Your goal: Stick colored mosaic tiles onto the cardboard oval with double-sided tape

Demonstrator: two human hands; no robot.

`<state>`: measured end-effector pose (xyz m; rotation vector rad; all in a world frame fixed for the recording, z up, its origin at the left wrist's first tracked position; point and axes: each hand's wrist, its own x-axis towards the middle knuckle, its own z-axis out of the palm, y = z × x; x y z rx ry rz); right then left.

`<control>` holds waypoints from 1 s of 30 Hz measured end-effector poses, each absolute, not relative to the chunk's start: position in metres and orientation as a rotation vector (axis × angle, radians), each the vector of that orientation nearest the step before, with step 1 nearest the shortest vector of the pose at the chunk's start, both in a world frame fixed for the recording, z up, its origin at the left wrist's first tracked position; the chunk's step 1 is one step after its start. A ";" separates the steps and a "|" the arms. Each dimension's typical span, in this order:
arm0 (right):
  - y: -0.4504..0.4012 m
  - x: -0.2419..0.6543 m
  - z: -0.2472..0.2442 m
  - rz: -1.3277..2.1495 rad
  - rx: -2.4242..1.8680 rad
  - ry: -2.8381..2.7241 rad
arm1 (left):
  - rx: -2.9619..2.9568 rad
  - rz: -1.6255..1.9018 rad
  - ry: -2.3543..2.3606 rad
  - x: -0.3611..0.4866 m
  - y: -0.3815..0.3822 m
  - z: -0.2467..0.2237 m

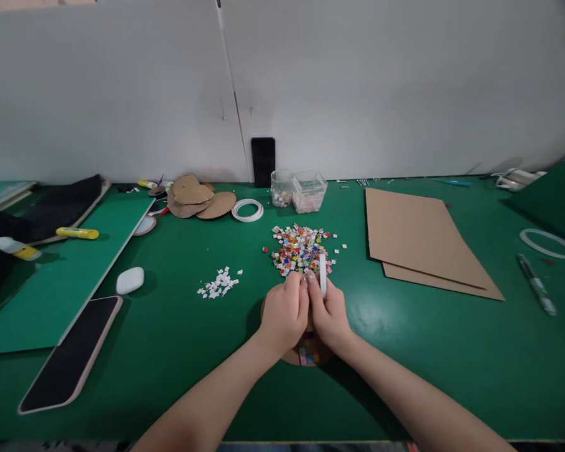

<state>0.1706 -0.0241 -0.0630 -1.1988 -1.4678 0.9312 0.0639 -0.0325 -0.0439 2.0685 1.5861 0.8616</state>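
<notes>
My left hand and my right hand meet above a round cardboard disc, fingertips pinched close together. In my right hand stands a narrow white piece, which looks like a roll of tape seen edge-on. Whatever my left fingers pinch is too small or hidden to make out. Coloured square tiles lie in a strip on the disc, partly covered by my hands. Just beyond the fingers spreads a pile of loose mosaic tiles. Small white paper scraps are heaped to the left.
Cardboard sheets lie at right, near a pen and a white ring. Two clear containers, a tape roll and cardboard cutouts stand behind. A phone, white case and green board occupy the left.
</notes>
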 end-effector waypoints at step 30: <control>-0.015 0.175 -0.057 0.980 -1.174 -1.470 | 1.666 0.904 1.342 0.059 -0.022 -0.036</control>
